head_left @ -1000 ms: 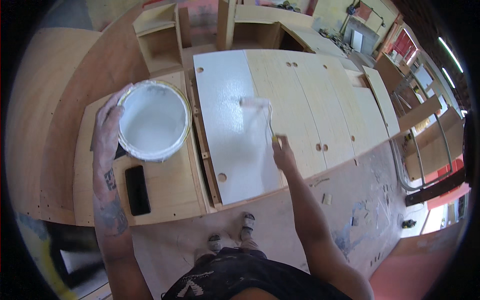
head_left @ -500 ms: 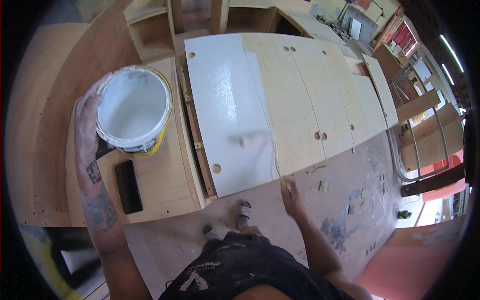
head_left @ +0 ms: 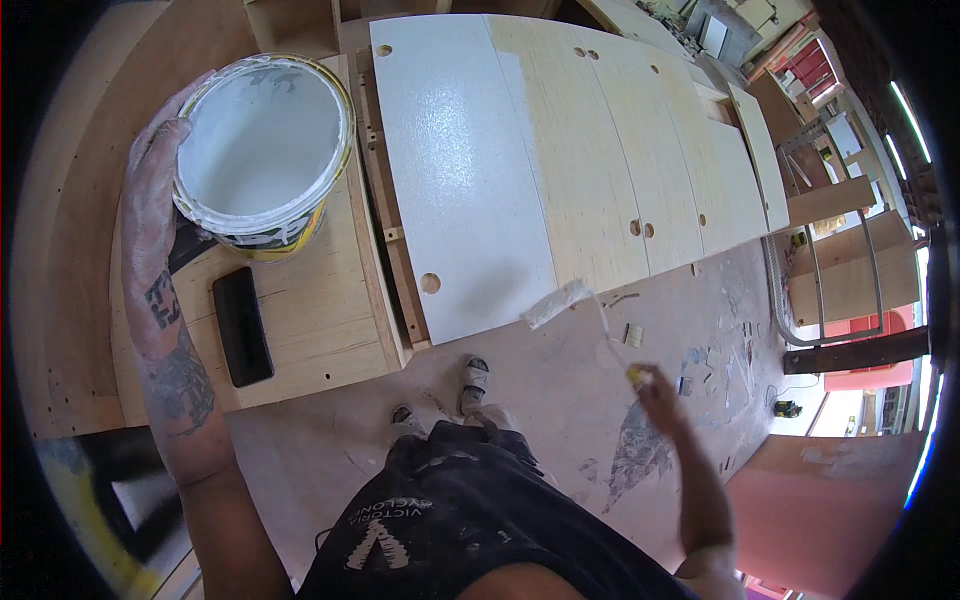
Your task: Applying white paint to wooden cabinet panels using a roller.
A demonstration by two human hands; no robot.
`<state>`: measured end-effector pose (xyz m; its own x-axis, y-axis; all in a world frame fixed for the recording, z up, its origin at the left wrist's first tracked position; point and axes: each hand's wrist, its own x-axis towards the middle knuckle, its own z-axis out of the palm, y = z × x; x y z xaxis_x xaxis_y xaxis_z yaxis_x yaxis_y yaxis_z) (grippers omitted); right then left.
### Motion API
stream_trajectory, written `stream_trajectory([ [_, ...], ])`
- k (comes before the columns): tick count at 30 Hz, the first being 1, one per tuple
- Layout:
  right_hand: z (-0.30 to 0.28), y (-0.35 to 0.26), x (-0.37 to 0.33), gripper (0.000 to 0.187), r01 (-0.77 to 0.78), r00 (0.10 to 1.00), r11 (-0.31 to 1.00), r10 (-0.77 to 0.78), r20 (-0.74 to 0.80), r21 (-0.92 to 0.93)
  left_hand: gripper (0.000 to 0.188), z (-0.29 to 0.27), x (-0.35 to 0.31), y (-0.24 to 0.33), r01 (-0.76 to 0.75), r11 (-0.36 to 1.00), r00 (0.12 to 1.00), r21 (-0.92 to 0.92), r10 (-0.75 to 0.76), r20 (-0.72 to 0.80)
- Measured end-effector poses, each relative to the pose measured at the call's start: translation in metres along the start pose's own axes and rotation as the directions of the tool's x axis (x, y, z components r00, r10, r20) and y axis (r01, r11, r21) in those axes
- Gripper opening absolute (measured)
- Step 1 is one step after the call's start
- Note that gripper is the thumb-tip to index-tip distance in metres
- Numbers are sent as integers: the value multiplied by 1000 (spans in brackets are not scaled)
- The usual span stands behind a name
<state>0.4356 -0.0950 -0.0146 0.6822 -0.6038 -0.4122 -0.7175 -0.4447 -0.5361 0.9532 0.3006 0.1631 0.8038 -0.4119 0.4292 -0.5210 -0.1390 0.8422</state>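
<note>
My left hand (head_left: 150, 185) is wrapped round the side of a paint bucket (head_left: 262, 140), whose inner wall and rim are coated white. In my right hand (head_left: 655, 392) is the yellow handle of a paint roller (head_left: 557, 303). Its white roller head hangs just off the front edge of the panels, over the floor. White paint, still glossy, covers the leftmost wooden panel (head_left: 455, 180). A strip of white also runs onto the edge of the neighbouring bare panel (head_left: 580, 150). Several bare panels with round holes lie side by side beyond it.
A black phone (head_left: 242, 325) lies on the wooden worktop (head_left: 320, 335) below the bucket. Wooden cabinets (head_left: 290, 25) stand at the back. Scraps and paint stains mark the floor (head_left: 560, 420). Metal frames and boards (head_left: 850, 260) stand at the right.
My right hand has swung right and toward me, taking the roller off the white panel to past its front edge. The view has tilted down; my left hand stays on the bucket.
</note>
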Motion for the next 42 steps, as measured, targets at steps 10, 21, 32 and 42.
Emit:
stream_trajectory([
  [10,-86,-148,156,37,569,818,642,-376,436,-514,46,1,-18,5,69,998,998,12,-69,14],
  [21,-103,-111,187,35,644,758,610,-425,495,-462,46,14,-24,-19,168,984,986,59,-168,-3],
  [32,-1,-169,180,35,788,614,526,-628,478,-322,46,4,-29,-15,192,975,980,112,-197,31],
  [42,-138,-27,67,28,128,989,898,-86,119,-420,46,18,6,22,12,1000,995,-10,-11,102],
])
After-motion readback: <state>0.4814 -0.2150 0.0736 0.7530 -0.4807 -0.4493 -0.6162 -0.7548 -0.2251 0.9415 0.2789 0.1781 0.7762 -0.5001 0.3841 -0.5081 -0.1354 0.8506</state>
